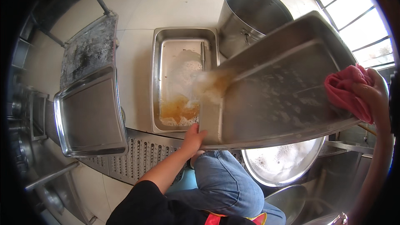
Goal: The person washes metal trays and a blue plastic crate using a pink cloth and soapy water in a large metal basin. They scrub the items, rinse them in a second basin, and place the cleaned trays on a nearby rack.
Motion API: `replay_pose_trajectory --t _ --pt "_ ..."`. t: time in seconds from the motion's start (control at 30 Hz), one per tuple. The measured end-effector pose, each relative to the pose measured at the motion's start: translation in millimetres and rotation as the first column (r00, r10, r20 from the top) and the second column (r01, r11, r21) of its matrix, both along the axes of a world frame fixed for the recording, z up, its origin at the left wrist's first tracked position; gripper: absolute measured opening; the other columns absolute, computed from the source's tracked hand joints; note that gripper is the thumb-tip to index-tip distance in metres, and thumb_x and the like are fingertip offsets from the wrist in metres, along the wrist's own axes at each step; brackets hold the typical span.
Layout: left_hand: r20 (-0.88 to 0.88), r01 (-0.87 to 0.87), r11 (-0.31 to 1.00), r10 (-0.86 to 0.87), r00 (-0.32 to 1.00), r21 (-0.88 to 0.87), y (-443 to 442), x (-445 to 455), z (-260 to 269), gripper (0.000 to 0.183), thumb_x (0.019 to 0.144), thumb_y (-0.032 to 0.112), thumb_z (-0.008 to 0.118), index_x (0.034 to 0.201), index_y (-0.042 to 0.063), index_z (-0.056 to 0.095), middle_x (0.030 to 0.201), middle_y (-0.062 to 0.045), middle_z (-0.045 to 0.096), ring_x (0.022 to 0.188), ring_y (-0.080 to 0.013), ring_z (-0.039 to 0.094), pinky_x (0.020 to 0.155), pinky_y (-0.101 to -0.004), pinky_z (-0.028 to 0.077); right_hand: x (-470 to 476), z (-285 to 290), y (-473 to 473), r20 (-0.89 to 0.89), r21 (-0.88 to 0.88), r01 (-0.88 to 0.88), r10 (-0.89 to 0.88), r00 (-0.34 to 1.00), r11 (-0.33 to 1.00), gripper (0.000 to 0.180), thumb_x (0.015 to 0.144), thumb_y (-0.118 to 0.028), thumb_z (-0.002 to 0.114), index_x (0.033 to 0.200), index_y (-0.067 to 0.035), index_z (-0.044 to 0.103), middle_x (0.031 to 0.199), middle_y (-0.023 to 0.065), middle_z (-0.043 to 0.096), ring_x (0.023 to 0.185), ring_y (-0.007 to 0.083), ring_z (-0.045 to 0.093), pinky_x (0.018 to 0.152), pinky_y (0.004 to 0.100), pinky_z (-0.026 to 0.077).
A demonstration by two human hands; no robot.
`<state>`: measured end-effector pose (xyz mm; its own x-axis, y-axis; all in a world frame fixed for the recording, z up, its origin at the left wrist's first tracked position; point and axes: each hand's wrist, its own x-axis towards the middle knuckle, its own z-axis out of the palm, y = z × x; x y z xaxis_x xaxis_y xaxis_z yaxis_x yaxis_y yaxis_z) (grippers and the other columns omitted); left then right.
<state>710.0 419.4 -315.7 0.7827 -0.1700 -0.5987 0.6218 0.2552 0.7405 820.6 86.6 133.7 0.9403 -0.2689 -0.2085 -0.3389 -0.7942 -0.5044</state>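
Observation:
A large rectangular stainless-steel pan (275, 97) is tilted in front of me, its left end lower. My left hand (194, 139) grips the rim at that low end. In my right hand (375, 84) is a bunched red cloth (348, 89), pressed at the pan's raised right end. Cloudy brownish liquid (215, 84) spills from the low end, blurred by motion. Below it, a second deep steel pan (153, 78) rests on the tiled floor. Brown, foamy liquid (179, 109) lies in its near part, and a metal rod or handle (202, 53) leans along its right side.
A tall steel stockpot (231, 31) stands behind the tilted pan. At left, a shallow steel tray (90, 109) leans near a stained board (90, 50). A perforated drain grate (147, 150) crosses before me. A round basin (250, 162) of suds sits by my knee.

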Motion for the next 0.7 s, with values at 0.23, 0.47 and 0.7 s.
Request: replay_pose_trajectory --t 0.23,0.47,0.7 --pt "0.09 0.179 0.936 -0.215 0.972 0.302 -47 15 14 0.019 0.089 0.009 0.063 0.103 -0.001 0.055 0.094 -0.006 0.063 0.083 -0.0129 0.057 0.074 -0.0275 0.047 -100 -29 -124 0.169 0.324 0.11 -0.171 0.971 0.94 0.034 0.079 -0.014 0.073 0.108 0.0 0.061 0.103 0.0145 0.069 0.091 0.0201 0.07 0.074 0.0267 0.058" --pt "0.376 0.249 0.717 -0.589 0.715 0.651 -90 53 46 0.024 0.082 0.014 0.066 0.092 0.001 0.049 0.069 -0.019 0.061 0.067 -0.0395 0.063 0.063 -0.047 0.049 -321 -184 -189 0.176 0.428 0.62 -0.733 0.657 0.658 0.028 0.076 -0.004 0.064 0.103 -0.001 0.06 0.095 0.0056 0.065 0.079 0.0125 0.063 0.073 0.0243 0.051" --pt "0.042 0.387 0.21 -0.916 0.4 0.898 -145 59 75 0.05 0.076 0.018 0.07 0.117 -0.002 0.051 0.109 -0.026 0.06 0.106 -0.038 0.059 0.092 -0.0478 0.047 -418 -234 -188 0.063 0.399 0.79 -0.874 0.483 0.465 0.022 0.071 -0.001 0.063 0.092 0.003 0.063 0.085 0.0073 0.066 0.072 0.0136 0.063 0.066 0.0243 0.05"
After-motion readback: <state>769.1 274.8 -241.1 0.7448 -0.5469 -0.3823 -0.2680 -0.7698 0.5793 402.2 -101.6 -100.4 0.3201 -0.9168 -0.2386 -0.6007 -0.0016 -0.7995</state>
